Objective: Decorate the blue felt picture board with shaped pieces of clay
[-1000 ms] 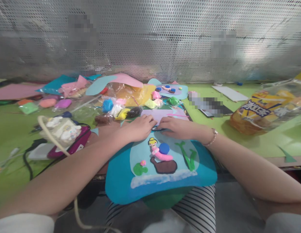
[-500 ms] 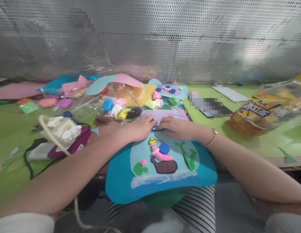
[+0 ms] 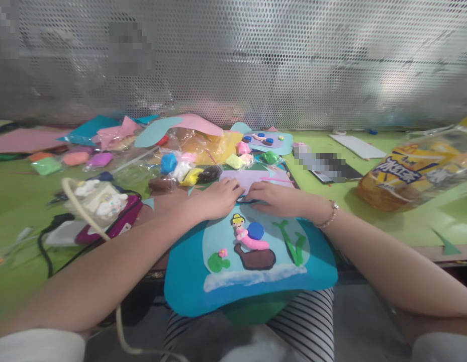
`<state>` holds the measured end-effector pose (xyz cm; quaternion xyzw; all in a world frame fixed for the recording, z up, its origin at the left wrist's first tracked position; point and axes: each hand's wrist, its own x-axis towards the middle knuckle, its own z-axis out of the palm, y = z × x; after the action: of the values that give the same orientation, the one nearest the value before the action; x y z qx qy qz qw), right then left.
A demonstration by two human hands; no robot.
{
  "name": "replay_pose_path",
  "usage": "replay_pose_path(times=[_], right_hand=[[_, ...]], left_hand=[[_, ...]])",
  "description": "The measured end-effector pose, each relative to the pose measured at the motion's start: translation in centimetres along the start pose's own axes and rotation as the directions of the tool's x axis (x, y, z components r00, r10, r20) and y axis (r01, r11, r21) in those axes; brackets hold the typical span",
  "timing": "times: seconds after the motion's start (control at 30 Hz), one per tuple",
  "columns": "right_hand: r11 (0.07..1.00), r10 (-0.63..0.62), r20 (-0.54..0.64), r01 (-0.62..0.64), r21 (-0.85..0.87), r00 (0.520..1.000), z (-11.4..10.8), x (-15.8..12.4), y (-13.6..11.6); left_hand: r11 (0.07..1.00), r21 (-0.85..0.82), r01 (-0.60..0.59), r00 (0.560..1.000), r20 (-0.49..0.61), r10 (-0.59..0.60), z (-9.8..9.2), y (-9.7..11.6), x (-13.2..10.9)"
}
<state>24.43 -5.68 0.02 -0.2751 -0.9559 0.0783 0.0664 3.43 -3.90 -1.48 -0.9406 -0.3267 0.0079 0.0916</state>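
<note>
Head view: the blue clay picture (image 3: 252, 281) overhangs the table (image 3: 406, 226) edge at your lap. At its top rim your left hand (image 3: 214, 198) and right hand (image 3: 278, 198) meet, fingers curled onto a thin dark strip (image 3: 244, 201); whether pinched or merely pressed is unclear. Press lightly and evenly. Clay packets (image 3: 188, 173) lie beyond.

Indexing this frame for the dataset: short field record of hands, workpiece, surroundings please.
left hand: fingertips at top edge of blue craft sheet
right hand: fingertips at same edge, close to the left; bracelet on wrist
grip: unclear for both
sheet position: overhangs table edge; carries clay figure
behind hands: bagged clay lumps, lilac sheet
left of hands: pouch
right of hands: snack bag
</note>
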Motion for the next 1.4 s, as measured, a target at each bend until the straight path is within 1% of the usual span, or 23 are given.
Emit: replay_pose_path(times=[0.2,0.37,0.47,0.57,0.77,1.13,1.4], right_hand=[[1.0,0.021,0.015,-0.021,0.006,1.0,-0.19,0.01,-0.1],[1.0,0.019,0.016,-0.019,0.011,1.0,-0.13,-0.02,-0.08],[1.0,0.004,0.003,-0.004,0.011,1.0,0.03,-0.02,0.06],[1.0,-0.017,-0.017,0.018,0.004,1.0,0.12,-0.03,0.2],[1.0,-0.014,-0.013,0.014,0.001,1.0,0.06,-0.01,0.23],[1.0,-0.025,-0.029,0.025,-0.006,0.999,0.08,0.0,0.21],[1.0,-0.027,-0.028,0.027,-0.003,0.999,0.32,-0.05,0.51]], left_hand=[[1.0,-0.003,0.001,1.0,0.006,-0.001,-0.25,0.08,0.04],[1.0,-0.008,-0.001,1.0,-0.004,0.001,0.19,-0.06,0.16],[1.0,-0.013,-0.004,1.0,-0.019,0.004,0.45,-0.13,0.2],[1.0,-0.012,0.007,1.0,-0.01,-0.007,0.39,-0.07,0.19],[1.0,-0.01,0.007,1.0,-0.014,-0.008,0.17,0.09,0.13],[1.0,-0.009,-0.004,0.999,-0.032,0.004,0.51,-0.08,0.17],[1.0,-0.007,0.004,1.0,-0.007,-0.004,0.12,0.12,0.13]])
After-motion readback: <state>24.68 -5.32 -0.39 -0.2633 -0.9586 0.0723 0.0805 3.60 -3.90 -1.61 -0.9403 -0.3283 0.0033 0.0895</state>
